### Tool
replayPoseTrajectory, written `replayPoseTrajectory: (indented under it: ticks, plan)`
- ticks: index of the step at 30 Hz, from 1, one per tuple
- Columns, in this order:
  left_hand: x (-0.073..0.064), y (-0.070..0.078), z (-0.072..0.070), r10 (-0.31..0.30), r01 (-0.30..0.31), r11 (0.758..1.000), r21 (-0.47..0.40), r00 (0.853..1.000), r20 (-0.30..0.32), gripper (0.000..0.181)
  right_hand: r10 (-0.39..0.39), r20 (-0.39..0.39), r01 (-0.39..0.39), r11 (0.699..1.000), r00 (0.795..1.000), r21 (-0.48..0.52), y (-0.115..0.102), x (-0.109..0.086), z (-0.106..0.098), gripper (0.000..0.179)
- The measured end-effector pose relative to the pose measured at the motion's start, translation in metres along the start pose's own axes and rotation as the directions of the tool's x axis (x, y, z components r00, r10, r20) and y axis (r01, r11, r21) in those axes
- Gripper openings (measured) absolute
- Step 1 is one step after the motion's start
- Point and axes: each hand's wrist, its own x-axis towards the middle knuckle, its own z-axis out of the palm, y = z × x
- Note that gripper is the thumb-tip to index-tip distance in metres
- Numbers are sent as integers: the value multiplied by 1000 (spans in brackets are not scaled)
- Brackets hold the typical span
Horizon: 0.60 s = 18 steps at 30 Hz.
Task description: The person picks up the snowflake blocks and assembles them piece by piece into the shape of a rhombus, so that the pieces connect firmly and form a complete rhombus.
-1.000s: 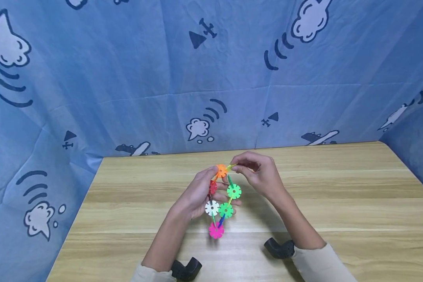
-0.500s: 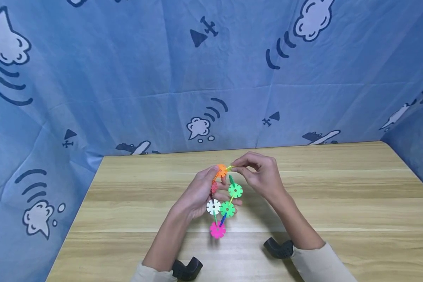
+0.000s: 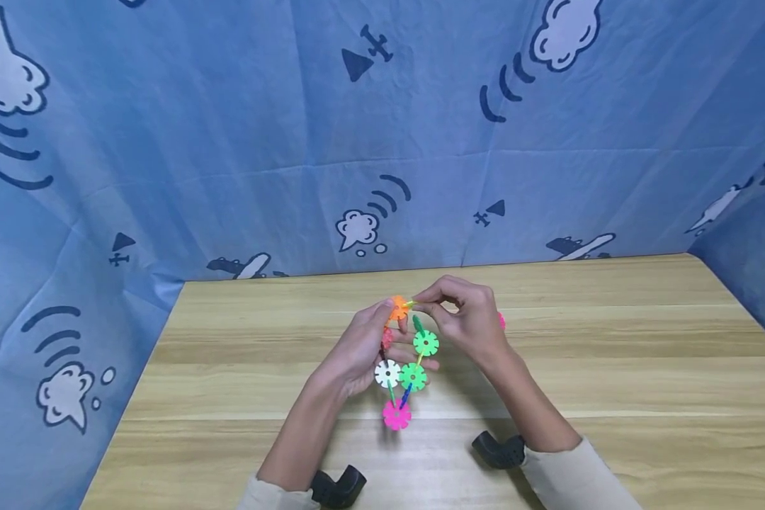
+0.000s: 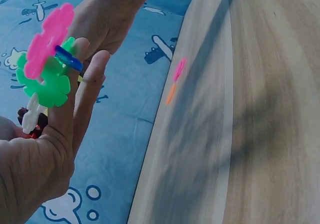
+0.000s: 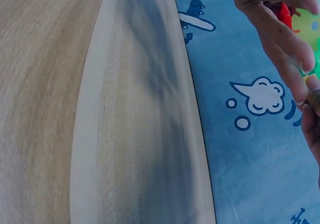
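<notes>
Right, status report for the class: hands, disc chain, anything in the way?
Left hand: holding disc chain by orange disc. Right hand: pinching yellow piece at that disc's edge. Gap between yellow and dark green piece. Nothing visibly in the way.

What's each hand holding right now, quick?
Left hand: holding the orange notched disc, thumb on it.
Right hand: closed in a pinch on the yellow piece at the orange disc's edge.

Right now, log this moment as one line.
left hand: holds orange disc; right hand: pinches yellow disc; dark green disc: apart from yellow disc
</notes>
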Motion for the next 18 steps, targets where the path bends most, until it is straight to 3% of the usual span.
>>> replayPoseTrajectory:
  ticks: [4, 8, 12, 18]
  plan:
    - [0, -1, 1, 28, -28, 998, 57, 1000, 6, 34, 47, 6, -47, 999, 999, -1, -2, 0, -2, 22]
    - [0, 0, 2, 67, -61, 987, 146, 997, -34, 37, 137, 67, -138, 990, 988, 20, -5, 4, -9, 20]
    - [0, 0, 1, 86, -75, 987, 142, 993, -75, 40, 251, 141, -254, 967, 958, 3, -4, 8, -21, 26]
    - [0, 0, 1, 92, -83, 988, 128, 993, -67, 37, 377, 212, -348, 924, 902, -160, 7, 9, -43, 28]
